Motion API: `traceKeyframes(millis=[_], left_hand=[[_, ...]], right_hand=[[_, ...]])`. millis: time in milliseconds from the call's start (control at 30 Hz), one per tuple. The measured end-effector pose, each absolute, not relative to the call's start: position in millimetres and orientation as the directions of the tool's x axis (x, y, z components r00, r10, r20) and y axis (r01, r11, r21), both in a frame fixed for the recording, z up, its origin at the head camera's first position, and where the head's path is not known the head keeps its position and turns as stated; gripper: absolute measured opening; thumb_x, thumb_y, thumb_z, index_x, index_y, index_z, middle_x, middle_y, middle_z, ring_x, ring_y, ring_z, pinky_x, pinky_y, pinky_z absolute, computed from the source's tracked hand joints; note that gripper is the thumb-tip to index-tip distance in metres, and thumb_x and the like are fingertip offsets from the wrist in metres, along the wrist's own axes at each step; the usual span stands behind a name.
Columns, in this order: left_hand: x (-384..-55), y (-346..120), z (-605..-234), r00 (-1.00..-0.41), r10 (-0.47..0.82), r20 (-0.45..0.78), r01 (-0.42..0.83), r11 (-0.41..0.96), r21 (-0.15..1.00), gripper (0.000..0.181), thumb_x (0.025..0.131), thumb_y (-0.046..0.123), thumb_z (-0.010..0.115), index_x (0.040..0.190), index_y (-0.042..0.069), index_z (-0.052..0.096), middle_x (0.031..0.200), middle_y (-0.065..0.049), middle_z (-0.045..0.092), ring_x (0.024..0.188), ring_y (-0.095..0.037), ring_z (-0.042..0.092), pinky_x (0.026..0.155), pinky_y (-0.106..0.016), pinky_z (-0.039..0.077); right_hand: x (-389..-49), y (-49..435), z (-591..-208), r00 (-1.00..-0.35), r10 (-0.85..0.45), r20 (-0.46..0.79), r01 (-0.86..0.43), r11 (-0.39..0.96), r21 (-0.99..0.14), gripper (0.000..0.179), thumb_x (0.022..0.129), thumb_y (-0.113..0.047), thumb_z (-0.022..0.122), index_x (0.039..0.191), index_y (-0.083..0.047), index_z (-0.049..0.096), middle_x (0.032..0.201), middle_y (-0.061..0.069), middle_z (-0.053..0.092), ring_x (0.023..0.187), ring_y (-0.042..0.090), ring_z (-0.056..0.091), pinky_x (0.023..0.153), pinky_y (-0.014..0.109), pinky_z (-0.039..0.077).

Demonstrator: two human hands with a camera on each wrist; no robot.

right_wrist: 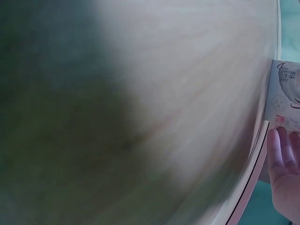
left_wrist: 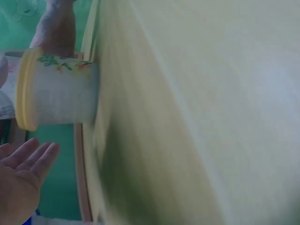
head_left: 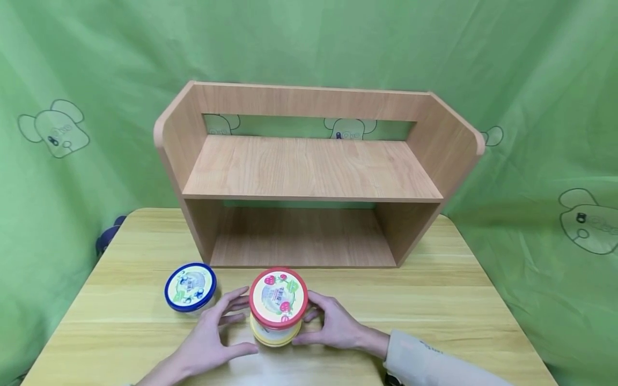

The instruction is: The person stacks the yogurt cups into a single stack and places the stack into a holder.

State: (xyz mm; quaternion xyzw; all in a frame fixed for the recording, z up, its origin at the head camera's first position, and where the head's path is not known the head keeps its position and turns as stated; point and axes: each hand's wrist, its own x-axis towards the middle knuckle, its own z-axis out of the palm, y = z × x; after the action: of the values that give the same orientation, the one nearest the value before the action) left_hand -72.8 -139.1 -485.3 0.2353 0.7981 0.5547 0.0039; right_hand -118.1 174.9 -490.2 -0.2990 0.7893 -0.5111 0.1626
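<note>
A tub with a red lid and strawberry pictures is stacked on a tub with a yellow lid. In the left wrist view the lower tub stands upright on the table. My left hand is left of the stack, fingers spread and apart from it. On the opposite side my right hand has its thumb and fingers at the stack. In the right wrist view its fairly straight fingertips reach a printed white tub side. A blue-lidded tub stands beyond my left hand.
A two-tier wooden shelf stands at the back of the wooden table. Its lower board lies behind the stack. Green cloth hangs behind and at both sides.
</note>
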Motion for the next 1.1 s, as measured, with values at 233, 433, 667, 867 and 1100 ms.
traceKeyframes(millis=[233,433,667,867,1100], left_hand=[[-66,-157,-464,-0.888,0.325,0.327,0.435,0.356,0.827,0.088,0.076,0.022,0.097,0.151,0.017,0.051,0.145,-0.011,0.067,0.130,-0.010,0.067,0.103,-0.029,0.063],[-65,-174,-444,-0.874,0.285,0.393,0.484,0.442,0.755,0.085,0.073,0.020,0.098,0.147,0.019,0.056,0.141,-0.006,0.070,0.126,0.001,0.066,0.103,-0.015,0.058],[-70,-196,-431,-0.872,0.272,0.406,0.489,0.499,0.715,0.088,0.072,0.017,0.099,0.148,0.016,0.056,0.141,-0.007,0.070,0.130,0.011,0.058,0.102,-0.008,0.053],[-74,-215,-428,-0.863,0.223,0.454,0.501,0.503,0.704,0.090,0.068,0.007,0.098,0.148,0.011,0.056,0.139,-0.004,0.071,0.128,0.014,0.058,0.102,-0.002,0.048],[-80,-237,-431,-0.864,0.146,0.482,0.484,0.507,0.713,0.093,0.066,-0.003,0.096,0.148,0.010,0.056,0.137,0.015,0.070,0.122,0.014,0.061,0.103,0.000,0.047]], right_hand=[[-119,175,-490,-0.766,-0.640,0.048,-0.302,0.294,-0.907,0.090,0.079,-0.026,0.094,0.156,-0.015,0.048,0.136,0.007,0.070,0.101,0.014,0.071,0.095,0.031,0.064],[-119,175,-490,-0.769,-0.638,0.039,-0.294,0.298,-0.908,0.090,0.079,-0.027,0.094,0.156,-0.015,0.048,0.136,0.007,0.070,0.101,0.014,0.071,0.095,0.030,0.064],[-118,174,-489,-0.770,-0.638,0.030,-0.284,0.301,-0.910,0.090,0.079,-0.027,0.094,0.156,-0.015,0.048,0.137,0.007,0.070,0.103,0.015,0.071,0.096,0.030,0.064],[-119,174,-488,-0.768,-0.640,0.021,-0.279,0.305,-0.910,0.089,0.079,-0.027,0.093,0.156,-0.015,0.048,0.137,0.006,0.070,0.103,0.015,0.071,0.097,0.030,0.064],[-119,175,-487,-0.771,-0.636,0.006,-0.269,0.318,-0.909,0.089,0.080,-0.028,0.093,0.155,-0.016,0.049,0.137,0.005,0.070,0.103,0.013,0.070,0.096,0.030,0.064]])
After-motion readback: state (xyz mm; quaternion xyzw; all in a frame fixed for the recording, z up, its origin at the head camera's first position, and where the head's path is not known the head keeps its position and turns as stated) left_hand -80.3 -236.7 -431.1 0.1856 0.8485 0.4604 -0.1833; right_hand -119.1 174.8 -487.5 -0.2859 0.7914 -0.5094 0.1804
